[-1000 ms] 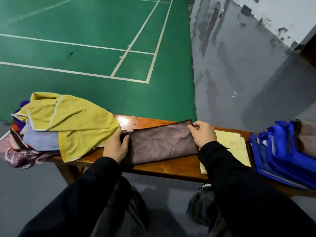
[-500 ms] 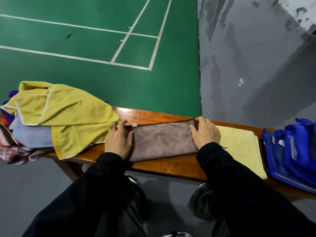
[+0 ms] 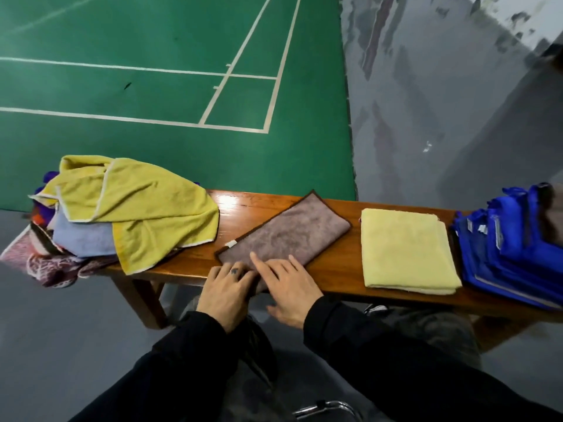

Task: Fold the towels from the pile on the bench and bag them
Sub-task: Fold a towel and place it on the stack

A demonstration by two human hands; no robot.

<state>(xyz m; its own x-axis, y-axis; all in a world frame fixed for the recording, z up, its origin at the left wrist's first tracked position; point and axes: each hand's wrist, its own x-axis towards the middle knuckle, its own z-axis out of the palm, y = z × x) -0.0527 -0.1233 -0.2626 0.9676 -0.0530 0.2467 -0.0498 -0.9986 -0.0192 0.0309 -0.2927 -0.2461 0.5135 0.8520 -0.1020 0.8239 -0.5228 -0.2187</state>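
Observation:
A brown-grey towel (image 3: pixel 286 236), folded into a long strip, lies slanted across the wooden bench (image 3: pixel 347 269). Both hands sit at its near end by the bench's front edge. My left hand (image 3: pixel 227 289) grips that end, fingers curled over the cloth. My right hand (image 3: pixel 291 287) lies flat on it with straight fingers. To the right rests a folded pale yellow towel (image 3: pixel 406 249). A pile of unfolded towels (image 3: pixel 100 220), topped by a yellow one, covers the bench's left end. A blue bag (image 3: pixel 515 251) sits at the right end.
Beyond the bench is a green court floor (image 3: pixel 170 86) with white lines, and grey floor (image 3: pixel 441 117) to the right. A metal object (image 3: pixel 326 406) shows near my knees at the bottom edge.
The brown towel has turned from lying along the bench to lying slanted. Both hands have come together at its near end instead of holding opposite ends.

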